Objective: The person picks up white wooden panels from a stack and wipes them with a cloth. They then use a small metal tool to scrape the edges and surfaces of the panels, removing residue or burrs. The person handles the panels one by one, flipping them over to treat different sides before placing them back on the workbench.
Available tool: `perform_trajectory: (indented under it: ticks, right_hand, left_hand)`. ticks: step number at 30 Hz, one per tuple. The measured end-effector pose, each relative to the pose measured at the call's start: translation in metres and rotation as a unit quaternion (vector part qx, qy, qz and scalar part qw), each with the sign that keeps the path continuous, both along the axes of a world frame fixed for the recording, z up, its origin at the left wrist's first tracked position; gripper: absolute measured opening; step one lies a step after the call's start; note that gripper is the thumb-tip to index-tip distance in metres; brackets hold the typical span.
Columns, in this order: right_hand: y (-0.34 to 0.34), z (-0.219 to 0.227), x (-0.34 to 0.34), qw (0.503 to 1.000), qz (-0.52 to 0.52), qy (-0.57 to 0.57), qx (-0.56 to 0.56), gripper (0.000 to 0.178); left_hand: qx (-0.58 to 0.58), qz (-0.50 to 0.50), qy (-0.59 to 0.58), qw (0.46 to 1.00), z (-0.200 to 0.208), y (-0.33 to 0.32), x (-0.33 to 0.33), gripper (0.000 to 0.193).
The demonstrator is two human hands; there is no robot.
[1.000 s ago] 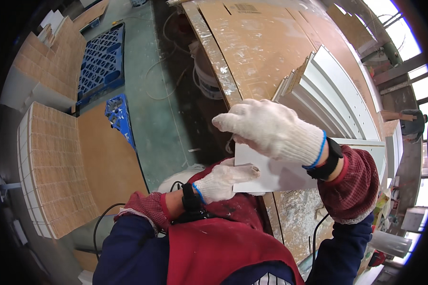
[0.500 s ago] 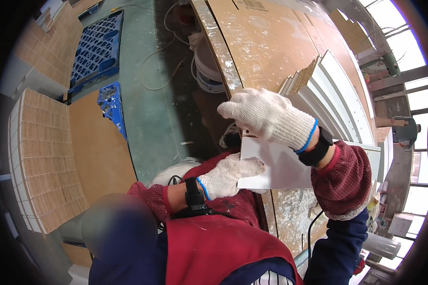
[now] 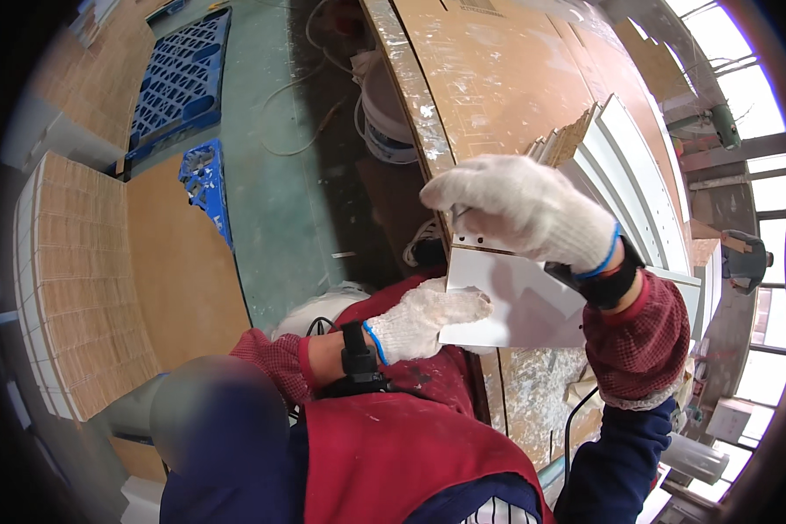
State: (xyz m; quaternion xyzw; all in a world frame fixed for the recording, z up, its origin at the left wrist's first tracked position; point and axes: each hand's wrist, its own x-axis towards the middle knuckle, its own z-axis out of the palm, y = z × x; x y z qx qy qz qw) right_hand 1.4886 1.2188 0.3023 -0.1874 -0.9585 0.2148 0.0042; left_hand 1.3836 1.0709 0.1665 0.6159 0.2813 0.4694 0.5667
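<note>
My left hand (image 3: 428, 321), in a white knitted glove with a blue cuff, grips the near left corner of a white panel (image 3: 528, 306), thumb lying on top of its face. The panel lies flat over the edge of the workbench. My right hand (image 3: 528, 208), gloved the same way, is held above the panel's far end with its fingers curled. Something small and greyish shows under the fingertips, too hidden to name. Below it, small dark holes (image 3: 470, 239) show in a white strip along the panel's far edge.
A stack of white boards (image 3: 629, 175) leans on the cardboard-covered workbench (image 3: 489, 96). A white bucket (image 3: 386, 113) stands beside the bench. Left on the floor are a blue pallet (image 3: 179, 79) and stacked boards (image 3: 87, 279). Another person (image 3: 742, 260) is far right.
My right hand has shifted slightly to the right, uncovering more of the holes at the panel's far edge. My left hand keeps its hold on the panel corner.
</note>
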Motion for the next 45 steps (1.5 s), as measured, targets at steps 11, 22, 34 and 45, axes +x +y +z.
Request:
perform_trajectory:
  ticks: [11, 22, 34, 45]
  right_hand:
    - [0.002, 0.000, 0.001, 1.000, -0.005, -0.010, 0.008, 0.030]
    - [-0.006, 0.021, 0.019, 0.985, -0.081, 0.141, 0.060, 0.026]
    - [-0.163, 0.106, 0.260, 0.766, -0.395, 0.464, 0.205, 0.058]
    - [-0.223, 0.032, 0.279, 0.613, -0.552, 0.563, 0.056, 0.047]
  left_hand:
    - [-0.212, -0.024, -0.147, 0.966, 0.008, 0.000, 0.004, 0.042]
    - [-0.487, -0.144, -0.324, 0.798, 0.020, 0.008, -0.006, 0.028]
    - [-0.364, 0.201, -0.318, 0.852, 0.056, 0.012, -0.094, 0.036]
    - [-0.141, 0.235, -0.271, 0.923, -0.002, 0.199, -0.155, 0.039]
